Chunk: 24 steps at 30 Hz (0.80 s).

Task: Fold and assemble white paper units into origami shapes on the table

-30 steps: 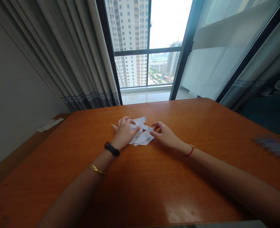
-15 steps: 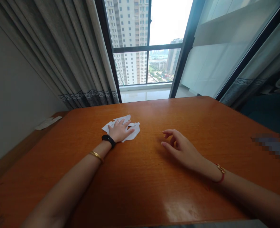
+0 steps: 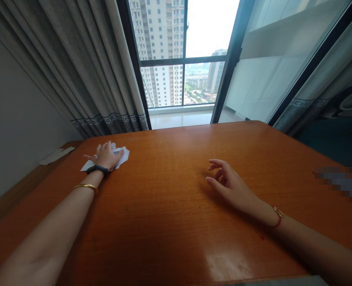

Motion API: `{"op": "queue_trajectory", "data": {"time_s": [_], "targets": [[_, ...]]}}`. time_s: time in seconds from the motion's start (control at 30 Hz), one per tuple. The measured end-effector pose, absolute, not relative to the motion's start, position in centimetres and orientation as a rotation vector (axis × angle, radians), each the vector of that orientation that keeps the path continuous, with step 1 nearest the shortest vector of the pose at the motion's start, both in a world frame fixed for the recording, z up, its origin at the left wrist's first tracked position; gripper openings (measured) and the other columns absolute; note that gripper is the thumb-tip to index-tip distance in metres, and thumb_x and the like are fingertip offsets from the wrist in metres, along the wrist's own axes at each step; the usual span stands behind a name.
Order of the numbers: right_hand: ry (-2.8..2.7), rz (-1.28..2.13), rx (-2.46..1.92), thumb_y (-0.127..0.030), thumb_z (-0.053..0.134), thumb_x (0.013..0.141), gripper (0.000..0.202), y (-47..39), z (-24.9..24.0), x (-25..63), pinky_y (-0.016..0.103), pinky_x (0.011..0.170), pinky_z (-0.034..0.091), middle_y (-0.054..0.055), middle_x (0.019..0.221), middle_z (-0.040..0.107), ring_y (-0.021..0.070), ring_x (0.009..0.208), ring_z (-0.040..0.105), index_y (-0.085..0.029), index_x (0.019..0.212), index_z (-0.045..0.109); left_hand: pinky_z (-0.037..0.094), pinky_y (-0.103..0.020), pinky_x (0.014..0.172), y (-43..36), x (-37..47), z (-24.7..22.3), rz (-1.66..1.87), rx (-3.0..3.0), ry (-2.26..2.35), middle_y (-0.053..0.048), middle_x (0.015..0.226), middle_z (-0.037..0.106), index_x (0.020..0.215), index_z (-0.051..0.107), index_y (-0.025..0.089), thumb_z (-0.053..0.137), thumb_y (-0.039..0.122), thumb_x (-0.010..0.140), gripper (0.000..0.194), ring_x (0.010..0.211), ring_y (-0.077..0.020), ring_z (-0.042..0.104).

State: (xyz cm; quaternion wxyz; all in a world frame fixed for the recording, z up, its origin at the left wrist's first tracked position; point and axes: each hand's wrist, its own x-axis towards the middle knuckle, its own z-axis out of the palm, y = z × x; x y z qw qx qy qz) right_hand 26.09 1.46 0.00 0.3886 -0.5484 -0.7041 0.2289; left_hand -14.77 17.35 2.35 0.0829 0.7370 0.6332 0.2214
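Note:
My left hand (image 3: 107, 156) lies with its fingers spread over several white paper pieces (image 3: 123, 157) near the far left of the wooden table (image 3: 170, 190). The hand covers the middle of the papers, and their edges stick out on both sides. On that wrist are a dark band and a gold bangle. To the right, my right hand (image 3: 228, 182) hovers low over the tabletop, fingers loosely curled, thumb apart from them, nothing between them. A bracelet with a red cord circles the right wrist.
A strip of pale paper (image 3: 56, 155) lies on the ledge by the left wall. A blurred-out patch (image 3: 344, 182) covers something on the table's right side. Grey curtains (image 3: 104, 79) and a glass door stand beyond the far edge.
My left hand has slid the paper pieces to the left across the table. The right hand stays in nearly the same place.

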Motion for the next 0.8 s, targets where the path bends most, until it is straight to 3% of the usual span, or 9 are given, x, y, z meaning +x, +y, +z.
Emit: {"op": "queue_trajectory", "data": {"time_s": [0.07, 0.13, 0.17, 0.23, 0.37, 0.43, 0.5, 0.63, 0.8], "targets": [[-1.836, 0.625, -1.396, -0.034, 0.055, 0.089, 0.045, 1.5, 0.2, 25.9, 0.032, 0.065, 0.051, 0.01, 0.115, 0.057, 0.0154, 0.073, 0.057, -0.022, 0.13, 0.041, 0.003, -0.062, 0.111, 16.5, -13.2, 2.1, 0.788, 2.123, 2.06, -0.022, 0.149, 0.031, 0.138, 0.031, -0.001, 0.042, 0.05, 0.092, 0.07, 0.14, -0.0469, 0.007], [-1.906, 0.677, -1.41, -0.033, 0.056, 0.088, 0.041, 1.4, 0.8, 25.5, 0.032, 0.066, 0.051, 0.009, 0.113, 0.059, 0.0153, 0.073, 0.058, -0.022, 0.126, 0.045, 0.013, -0.059, 0.112, 14.6, -10.8, 2.1, 0.818, 2.108, 2.076, -0.017, 0.144, 0.041, 0.135, 0.041, 0.009, 0.048, 0.047, 0.091, 0.059, 0.137, -0.039, 0.027], [-1.946, 0.703, -1.416, -0.032, 0.057, 0.088, 0.039, 1.4, 1.1, 25.2, 0.032, 0.067, 0.05, 0.008, 0.11, 0.06, 0.0153, 0.073, 0.058, -0.021, 0.124, 0.048, 0.023, -0.052, 0.112, 13.3, -9.4, 2.2, 0.803, 2.144, 1.994, -0.012, 0.139, 0.049, 0.131, 0.047, 0.016, 0.049, 0.047, 0.09, 0.051, 0.131, -0.0328, 0.038], [-2.018, 0.748, -1.417, -0.031, 0.06, 0.086, 0.034, 1.2, 1.6, 24.5, 0.031, 0.067, 0.05, 0.007, 0.105, 0.062, 0.0154, 0.073, 0.058, -0.021, 0.117, 0.054, 0.035, -0.042, 0.107, 9.9, -6.5, 2.9, 0.775, 2.199, 1.581, -0.008, 0.132, 0.056, 0.123, 0.055, 0.019, 0.047, 0.046, 0.091, 0.042, 0.123, -0.0263, 0.049], [-2.077, 0.742, -1.345, -0.028, 0.06, 0.086, 0.018, 0.7, 1.4, 23.1, 0.029, 0.065, 0.046, 0.004, 0.09, 0.064, 0.0155, 0.071, 0.056, -0.02, 0.102, 0.061, 0.046, -0.029, 0.087, 3.3, -2.1, 4.1, 0.599, 2.235, 1.154, -0.003, 0.104, 0.067, 0.101, 0.063, 0.021, 0.05, 0.039, 0.092, 0.024, 0.097, -0.0182, 0.061], [-2.069, 0.692, -1.287, -0.027, 0.056, 0.089, 0.01, 0.3, 0.9, 22.8, 0.029, 0.065, 0.044, 0.003, 0.083, 0.064, 0.0151, 0.07, 0.055, -0.02, 0.092, 0.062, 0.044, -0.026, 0.068, 1.5, -1.3, 3.8, 0.494, 2.314, 1.127, 0.0, 0.08, 0.064, 0.083, 0.061, 0.02, 0.052, 0.036, 0.09, 0.019, 0.073, -0.0155, 0.058], [-2.088, 0.636, -1.225, -0.028, 0.052, 0.092, 0.015, -0.1, 0.3, 22.8, 0.028, 0.065, 0.042, 0.002, 0.077, 0.062, 0.0145, 0.069, 0.054, -0.02, 0.082, 0.059, 0.035, -0.025, 0.056, 1.1, -1.5, 2.9, 0.461, 2.413, 1.188, 0.002, 0.066, 0.056, 0.068, 0.051, 0.02, 0.054, 0.034, 0.087, 0.025, 0.059, -0.0136, 0.05], [-2.169, 0.575, -1.177, -0.035, 0.052, 0.092, 0.032, -0.9, -0.5, 22.9, 0.025, 0.055, 0.034, -0.002, 0.06, 0.051, 0.0111, 0.056, 0.044, -0.02, 0.065, 0.045, 0.026, -0.026, 0.051, 2.0, -2.8, 1.3, 0.45, 2.496, 1.266, 0.003, 0.056, 0.046, 0.06, 0.037, 0.02, 0.05, 0.036, 0.089, 0.036, 0.051, -0.0119, 0.04], [-2.189, 0.615, -1.129, -0.035, 0.055, 0.09, 0.036, -1.5, -0.8, 22.7, 0.023, 0.051, 0.029, -0.005, 0.056, 0.044, 0.0089, 0.051, 0.036, -0.021, 0.063, 0.036, 0.023, -0.026, 0.051, 2.1, -3.1, 0.7, 0.397, 2.556, 1.178, 0.004, 0.054, 0.046, 0.061, 0.037, 0.02, 0.048, 0.035, 0.09, 0.035, 0.049, -0.0115, 0.039]]}}
